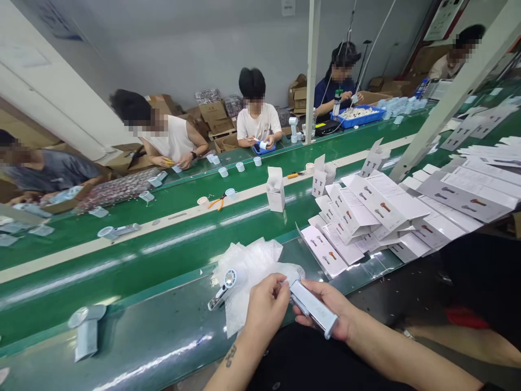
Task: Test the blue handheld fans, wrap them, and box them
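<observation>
A light blue handheld fan (313, 308) lies in my right hand (325, 304), whose fingers wrap round its handle from below. The fingers of my left hand (268, 301) are closed in a pinch at the fan's far end. Translucent white wrapping (291, 270) sits around or behind that end; I cannot tell which. Just left of my hands, a second fan (222, 290) with a round grille rests on a stack of translucent bags (252, 259). Another light blue fan (87, 331) stands apart on the near ledge at the left.
Many printed white boxes (366, 212) are piled on the right. One open box (275, 190) stands upright beyond my hands. Orange-handled pliers (217, 202) lie on the pale divider strip. Across the green conveyor (175, 260) several people work beside fan parts and a blue tray (358, 115).
</observation>
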Demonstrator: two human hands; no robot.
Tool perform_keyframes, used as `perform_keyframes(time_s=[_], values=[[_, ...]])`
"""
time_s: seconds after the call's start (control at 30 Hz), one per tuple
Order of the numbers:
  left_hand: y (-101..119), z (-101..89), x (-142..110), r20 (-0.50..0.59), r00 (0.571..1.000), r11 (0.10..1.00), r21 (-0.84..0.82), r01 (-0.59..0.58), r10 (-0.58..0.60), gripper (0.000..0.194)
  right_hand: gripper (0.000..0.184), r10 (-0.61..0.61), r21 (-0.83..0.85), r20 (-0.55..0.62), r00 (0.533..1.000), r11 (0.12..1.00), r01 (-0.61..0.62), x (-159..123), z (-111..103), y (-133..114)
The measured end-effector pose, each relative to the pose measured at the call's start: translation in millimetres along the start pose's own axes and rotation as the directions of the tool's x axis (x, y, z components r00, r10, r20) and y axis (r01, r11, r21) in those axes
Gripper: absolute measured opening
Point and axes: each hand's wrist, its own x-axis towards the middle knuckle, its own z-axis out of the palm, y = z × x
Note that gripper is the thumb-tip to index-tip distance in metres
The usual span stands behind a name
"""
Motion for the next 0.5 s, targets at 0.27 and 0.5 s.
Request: perform_keyframes(time_s=[0.27, 0.5], values=[[11, -6.4, -6, 0.048, 0.969, 0.970, -0.019, -0.242, 0.243, 0.017, 0.017, -0.130, -0.043, 0.072, 0.989, 0.990, 0.133, -5, -3, 1], [25, -15.1, -13, 0.063, 0.905, 0.907, -0.040, -0.419, 0.421, 0.012, 0.024, -0.218, -0.039, 0.186, 0.958, 0.973, 0.229, -8, -3, 2]])
